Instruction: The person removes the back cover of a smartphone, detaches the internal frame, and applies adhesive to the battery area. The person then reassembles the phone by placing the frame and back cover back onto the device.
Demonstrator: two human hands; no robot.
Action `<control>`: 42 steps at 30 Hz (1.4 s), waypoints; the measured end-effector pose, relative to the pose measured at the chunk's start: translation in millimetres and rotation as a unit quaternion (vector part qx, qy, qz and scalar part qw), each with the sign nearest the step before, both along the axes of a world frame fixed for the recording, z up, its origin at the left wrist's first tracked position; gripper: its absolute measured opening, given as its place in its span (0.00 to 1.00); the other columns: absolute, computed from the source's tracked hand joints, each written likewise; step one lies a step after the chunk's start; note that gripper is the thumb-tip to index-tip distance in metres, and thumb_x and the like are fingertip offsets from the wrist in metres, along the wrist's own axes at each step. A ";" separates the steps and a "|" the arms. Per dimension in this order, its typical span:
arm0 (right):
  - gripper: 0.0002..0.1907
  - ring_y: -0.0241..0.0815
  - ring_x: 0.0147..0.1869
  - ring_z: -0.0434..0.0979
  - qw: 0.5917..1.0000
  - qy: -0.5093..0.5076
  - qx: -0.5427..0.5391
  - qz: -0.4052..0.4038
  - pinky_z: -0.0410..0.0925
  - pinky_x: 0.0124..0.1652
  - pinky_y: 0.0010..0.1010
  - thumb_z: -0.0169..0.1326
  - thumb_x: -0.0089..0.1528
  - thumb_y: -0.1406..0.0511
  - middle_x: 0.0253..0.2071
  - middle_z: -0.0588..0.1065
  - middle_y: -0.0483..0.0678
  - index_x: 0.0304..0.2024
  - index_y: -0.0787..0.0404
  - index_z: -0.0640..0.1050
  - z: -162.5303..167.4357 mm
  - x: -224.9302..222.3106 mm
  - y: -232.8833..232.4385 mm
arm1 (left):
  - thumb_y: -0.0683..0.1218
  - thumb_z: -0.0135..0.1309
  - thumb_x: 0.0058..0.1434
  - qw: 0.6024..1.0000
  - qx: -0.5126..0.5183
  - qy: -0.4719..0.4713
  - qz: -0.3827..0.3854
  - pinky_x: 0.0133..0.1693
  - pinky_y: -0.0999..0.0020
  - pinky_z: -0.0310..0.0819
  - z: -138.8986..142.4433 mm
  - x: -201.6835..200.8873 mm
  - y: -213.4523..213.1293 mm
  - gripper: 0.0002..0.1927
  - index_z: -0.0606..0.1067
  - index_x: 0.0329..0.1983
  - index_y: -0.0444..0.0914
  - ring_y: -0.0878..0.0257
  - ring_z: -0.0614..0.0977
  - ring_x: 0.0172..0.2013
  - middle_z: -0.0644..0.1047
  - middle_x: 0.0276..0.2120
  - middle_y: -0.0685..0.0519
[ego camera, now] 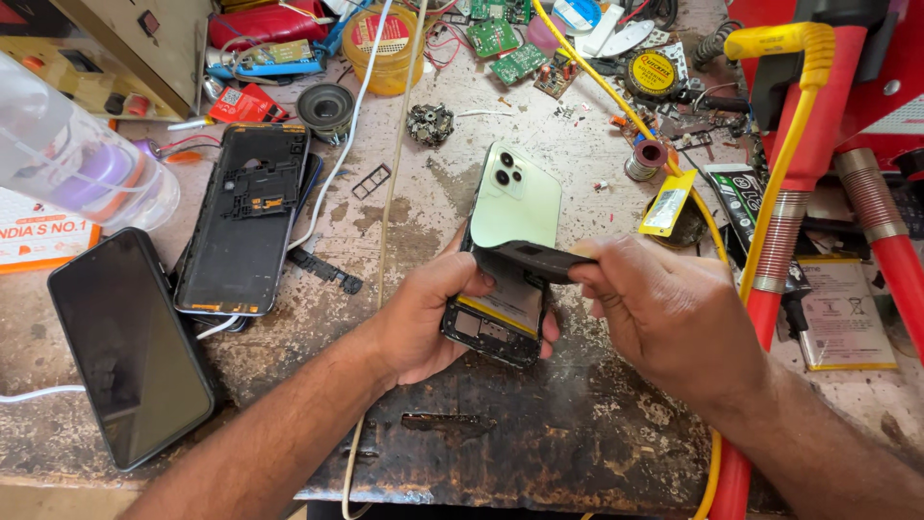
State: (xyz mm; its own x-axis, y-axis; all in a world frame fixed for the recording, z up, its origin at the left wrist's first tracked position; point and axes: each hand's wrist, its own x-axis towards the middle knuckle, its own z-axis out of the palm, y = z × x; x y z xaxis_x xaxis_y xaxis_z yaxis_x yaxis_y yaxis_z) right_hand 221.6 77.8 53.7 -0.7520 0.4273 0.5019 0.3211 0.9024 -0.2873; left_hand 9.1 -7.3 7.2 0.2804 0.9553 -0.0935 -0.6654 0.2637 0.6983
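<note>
Two bare hands meet over the middle of the stained workbench point(539, 433), both closed on an opened smartphone point(500, 289). Left hand point(423, 318) wraps the phone's near left edge, thumb over the frame and fingertips curling under its near right corner, clamped firmly on the body with its exposed battery and boards. Right hand point(664, 308) pinches together on a dark curved strip point(539, 258), seemingly a cover piece, which arches across the phone from right to left; what exactly it is cannot be told. Just beyond, the pale green back cover point(520, 202) with its camera lenses tilts up at the phone's far end. To the near left lies a black phone point(130, 347) screen up, and farther left a gutted phone frame point(245, 221). At the far side sit green circuit boards point(510, 53) and a yellow tub point(385, 48).
</note>
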 end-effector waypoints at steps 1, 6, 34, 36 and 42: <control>0.06 0.50 0.27 0.78 1.000 0.010 -0.015 -0.002 0.67 0.27 0.39 0.61 0.63 0.69 0.25 0.73 0.52 0.40 0.64 0.77 0.9 -0.4 -0.3 | 0.44 0.37 0.58 1.000 0.003 -0.002 -0.006 0.50 0.44 0.79 0.7 -0.2 -0.2 0.32 0.57 0.68 0.38 0.42 0.82 0.45 0.75 0.49 0.32; 0.06 0.47 0.28 0.78 0.999 0.028 -0.027 -0.016 0.68 0.28 0.36 0.61 0.65 0.68 0.27 0.74 0.52 0.43 0.63 0.79 5.9 0.0 -0.7 | 0.43 0.38 0.57 1.000 0.010 -0.007 -0.004 0.49 0.44 0.79 0.2 1.8 0.4 0.32 0.57 0.69 0.37 0.44 0.82 0.45 0.73 0.54 0.37; 0.11 0.47 0.42 0.85 0.995 0.062 0.001 0.077 0.76 0.40 0.32 0.59 0.64 0.73 0.41 0.80 0.52 0.49 0.62 0.78 0.8 8.8 -0.7 | 0.33 0.61 0.43 0.961 0.163 0.101 0.197 0.69 0.52 0.67 -6.4 -14.6 6.1 0.65 0.37 0.77 0.54 0.48 0.65 0.71 0.55 0.74 0.39; 0.12 0.47 0.41 0.84 0.996 0.057 0.005 0.065 0.75 0.38 0.32 0.59 0.63 0.72 0.39 0.80 0.52 0.49 0.62 0.79 0.8 9.0 -0.4 | 0.31 0.63 0.43 0.953 0.192 0.103 0.210 0.71 0.51 0.66 -8.0 -16.5 8.7 0.62 0.41 0.75 0.50 0.49 0.62 0.75 0.53 0.79 0.44; 0.09 0.45 0.43 0.84 0.996 0.078 0.000 0.039 0.75 0.41 0.31 0.58 0.66 0.73 0.41 0.80 0.51 0.48 0.62 0.78 -0.2 7.6 2.3 | 0.29 0.65 0.45 0.937 0.198 0.173 0.231 0.64 0.51 0.77 -8.5 -16.5 7.8 0.58 0.44 0.71 0.49 0.50 0.68 0.71 0.54 0.78 0.43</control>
